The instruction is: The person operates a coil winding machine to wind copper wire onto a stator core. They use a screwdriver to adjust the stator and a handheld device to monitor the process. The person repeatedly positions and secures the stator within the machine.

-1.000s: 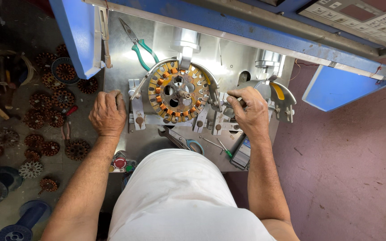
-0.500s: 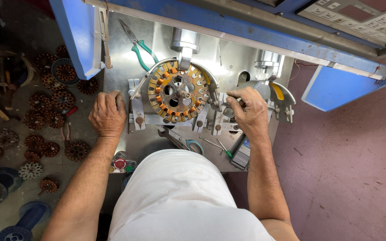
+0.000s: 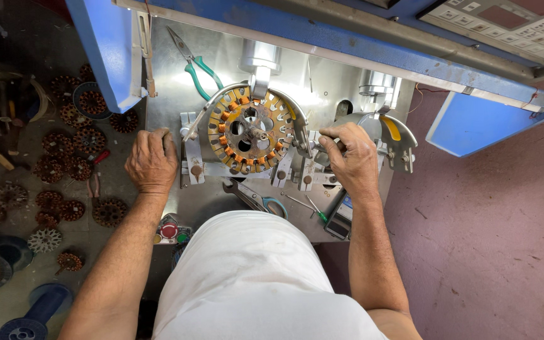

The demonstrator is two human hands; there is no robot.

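Using the round stator [image 3: 250,131] clamped in the middle of the winding machine as the reference point: way off to its left, down on the floor, there's a scatter of wound stators [image 3: 73,164] with copper coils, plus a blue spool [image 3: 29,315] further down, probably parked there so they're within easy reach. Closer in, just left of the stator, the left hand [image 3: 152,160] rests palm-down on the edge of the metal work plate [image 3: 221,201], fingers curled over loosely and not wrapped around anything I can see; looks like it's just bracing. Up and left of the stator a pair of green-handled pliers [image 3: 196,66] lies on the plate, out of the way of the moving bits. The stator itself sits flat in its fixture, about half the teeth wound with orange-ish copper wire, with a curved metal guide [image 3: 234,94] arcing over its top. Just right of it, the right hand [image 3: 351,154] is closed in a pinch on something small near the fixture's clamp, maybe wire or a knob, can't tell which since the fingers hide it. Below the stator sit scissors [image 3: 259,201] and a small green screwdriver [image 3: 315,211].
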